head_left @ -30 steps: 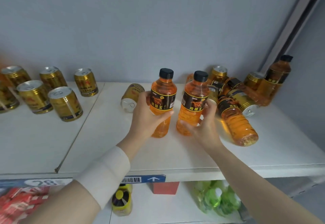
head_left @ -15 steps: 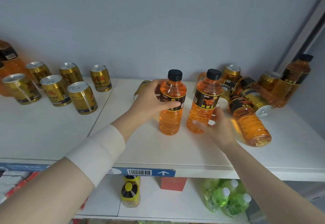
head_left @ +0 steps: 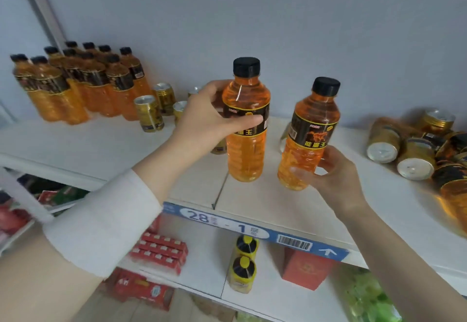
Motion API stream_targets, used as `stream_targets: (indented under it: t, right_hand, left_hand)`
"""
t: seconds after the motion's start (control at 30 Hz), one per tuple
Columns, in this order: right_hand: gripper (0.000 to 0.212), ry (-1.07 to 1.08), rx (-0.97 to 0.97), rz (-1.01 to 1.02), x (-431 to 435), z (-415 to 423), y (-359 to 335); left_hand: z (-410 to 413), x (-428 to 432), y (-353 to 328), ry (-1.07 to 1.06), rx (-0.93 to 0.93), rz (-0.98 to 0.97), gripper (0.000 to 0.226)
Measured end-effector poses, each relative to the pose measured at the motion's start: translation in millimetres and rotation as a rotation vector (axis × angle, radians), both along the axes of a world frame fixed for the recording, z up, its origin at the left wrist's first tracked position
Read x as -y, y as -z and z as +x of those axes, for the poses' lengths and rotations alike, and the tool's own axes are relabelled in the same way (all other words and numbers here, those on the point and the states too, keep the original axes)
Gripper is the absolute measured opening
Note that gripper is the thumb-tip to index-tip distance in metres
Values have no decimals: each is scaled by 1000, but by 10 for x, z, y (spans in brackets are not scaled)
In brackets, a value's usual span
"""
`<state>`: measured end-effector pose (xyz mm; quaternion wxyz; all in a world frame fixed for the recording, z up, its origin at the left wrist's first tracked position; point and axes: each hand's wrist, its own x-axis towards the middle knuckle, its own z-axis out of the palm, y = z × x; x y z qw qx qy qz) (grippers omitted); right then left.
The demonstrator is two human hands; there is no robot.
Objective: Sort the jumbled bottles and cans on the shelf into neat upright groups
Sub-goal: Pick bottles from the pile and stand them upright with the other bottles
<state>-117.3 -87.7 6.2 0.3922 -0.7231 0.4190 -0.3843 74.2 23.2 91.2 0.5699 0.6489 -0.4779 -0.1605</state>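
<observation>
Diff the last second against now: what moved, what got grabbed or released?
Both bottles were carried left along the shelf, away from the jumbled pile and toward the upright bottle group. The left hand still grips the left bottle and the right hand the right bottle. Nothing was grabbed or released. The pile still lies jumbled.

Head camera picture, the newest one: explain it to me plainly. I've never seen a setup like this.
No machine here: a person wears a camera on the head, looking down at their own two hands. The left hand grips one orange drink bottle upright; the right hand holds a second bottle, tilted, by its lower part. On the white shelf, upright bottles and gold cans stand grouped at the left; a jumble of fallen cans and bottles lies at the right.
</observation>
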Motion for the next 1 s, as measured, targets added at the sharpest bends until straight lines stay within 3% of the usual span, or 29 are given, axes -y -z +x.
stream_targets:
  t: [0.13,0.47,0.8,1.0]
  right_hand:
    - [54,-103,10,16,-481,949,-84]
    - [58,-138,-24,86,-1454,2937,152]
    - [55,-105,-4,94,-1322,4362,328]
    - [66,3,15,115,-1123,4835,357]
  left_hand:
    - [831,-622,-112,-73,68,1,64]
    - [2950,-1737,110,-202,120,111,66]
    - [4176,-1334,414,-180,121,177,89]
    - [4574,-957,448,-107,172,233,76]
